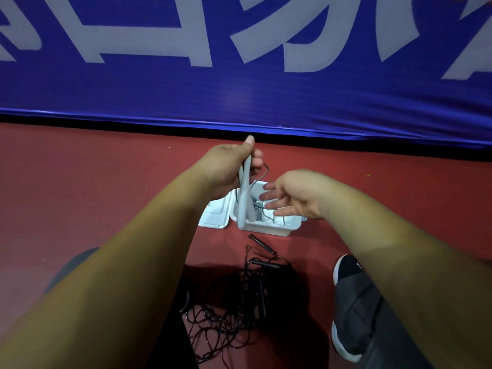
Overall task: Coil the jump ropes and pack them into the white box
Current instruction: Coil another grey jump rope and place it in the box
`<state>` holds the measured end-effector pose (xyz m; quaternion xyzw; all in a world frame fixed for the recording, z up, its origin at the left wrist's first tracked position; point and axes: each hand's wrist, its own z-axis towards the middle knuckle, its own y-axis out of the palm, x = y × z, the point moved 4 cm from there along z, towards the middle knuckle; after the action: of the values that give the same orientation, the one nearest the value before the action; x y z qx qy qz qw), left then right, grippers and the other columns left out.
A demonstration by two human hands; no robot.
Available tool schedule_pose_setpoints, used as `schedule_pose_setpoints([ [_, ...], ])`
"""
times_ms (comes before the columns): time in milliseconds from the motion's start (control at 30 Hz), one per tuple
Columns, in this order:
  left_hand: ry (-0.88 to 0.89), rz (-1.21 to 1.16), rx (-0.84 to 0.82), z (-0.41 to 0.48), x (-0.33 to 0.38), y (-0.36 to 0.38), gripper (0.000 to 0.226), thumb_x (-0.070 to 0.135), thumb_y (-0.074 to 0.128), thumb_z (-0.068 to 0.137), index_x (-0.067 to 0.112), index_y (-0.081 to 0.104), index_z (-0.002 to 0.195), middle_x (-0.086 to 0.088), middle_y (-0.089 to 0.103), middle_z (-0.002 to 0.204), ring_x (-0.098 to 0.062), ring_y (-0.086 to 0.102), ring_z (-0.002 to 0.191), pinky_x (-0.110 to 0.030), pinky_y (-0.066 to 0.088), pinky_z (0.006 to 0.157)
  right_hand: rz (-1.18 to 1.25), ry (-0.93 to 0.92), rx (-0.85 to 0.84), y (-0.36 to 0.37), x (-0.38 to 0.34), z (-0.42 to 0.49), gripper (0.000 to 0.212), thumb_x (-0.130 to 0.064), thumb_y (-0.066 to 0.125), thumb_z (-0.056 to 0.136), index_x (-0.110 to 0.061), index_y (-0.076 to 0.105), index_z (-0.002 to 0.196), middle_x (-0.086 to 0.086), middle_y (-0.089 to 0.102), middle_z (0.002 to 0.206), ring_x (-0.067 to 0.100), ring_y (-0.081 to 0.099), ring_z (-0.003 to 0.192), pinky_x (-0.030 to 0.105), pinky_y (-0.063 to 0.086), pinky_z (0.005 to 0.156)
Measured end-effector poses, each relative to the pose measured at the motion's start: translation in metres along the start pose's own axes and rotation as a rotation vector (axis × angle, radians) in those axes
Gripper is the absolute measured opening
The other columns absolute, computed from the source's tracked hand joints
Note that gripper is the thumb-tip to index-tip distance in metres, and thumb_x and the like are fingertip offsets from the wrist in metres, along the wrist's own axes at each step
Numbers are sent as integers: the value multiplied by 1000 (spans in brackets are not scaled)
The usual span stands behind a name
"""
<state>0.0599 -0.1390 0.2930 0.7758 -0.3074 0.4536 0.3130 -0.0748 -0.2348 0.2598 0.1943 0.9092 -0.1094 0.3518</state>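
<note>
My left hand (229, 166) grips the top of two pale grey jump-rope handles (244, 203), which hang down over the white box (269, 228) on the red floor. A thin dark cord loops from that fist toward the box. My right hand (290, 197) hovers just above the box's right half with fingers straight and spread, holding nothing. Dark rope lies inside the box, partly hidden by the hands. A tangle of black jump ropes (234, 310) with black handles (262, 245) lies on the floor in front of the box.
The box's white lid (214, 215) lies open flat to its left. A blue banner with large white letters (239, 75) runs along the wall behind. My black-and-white shoe (347, 270) and grey trouser leg are at the right; a knee is at lower left.
</note>
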Motion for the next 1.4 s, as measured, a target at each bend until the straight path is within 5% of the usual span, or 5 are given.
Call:
schedule_pose_setpoints([
  [200,-44,-128,155,-2,3,-5,40,44,55,108,8,62,92,-4,65,75,-21,67,71,-29,60,66,-57,-88,-127,34,6,-4,67,0,55,54,9,67,119,15,70,103,28,59,93,38,53,79],
  [500,-112,-172,183,-3,6,-6,54,46,42,112,-3,64,112,-14,69,92,-29,69,87,-42,60,89,-45,-152,-195,38,5,-7,28,-24,69,103,-12,68,128,11,77,104,26,76,89,53,63,95],
  [867,-169,681,347,-11,10,-33,62,53,26,111,4,64,115,-13,73,95,-31,74,81,-41,61,82,-150,-218,-39,21,-5,-22,17,-16,68,90,-15,63,106,2,54,74,14,46,53,26,35,49],
  [1067,175,873,115,-13,21,-36,67,-2,53,96,38,53,149,5,66,124,-20,69,85,-25,53,67,-107,-209,-100,16,-4,-27,10,-12,64,94,-17,56,98,-3,43,67,11,29,52,24,18,47],
  [1400,261,825,129,-17,24,-25,18,18,57,98,23,73,93,-1,61,78,-17,47,66,-28,39,58,-239,-281,-109,12,-3,-30,11,-24,68,95,-21,57,93,-2,48,74,15,40,57,27,33,48],
])
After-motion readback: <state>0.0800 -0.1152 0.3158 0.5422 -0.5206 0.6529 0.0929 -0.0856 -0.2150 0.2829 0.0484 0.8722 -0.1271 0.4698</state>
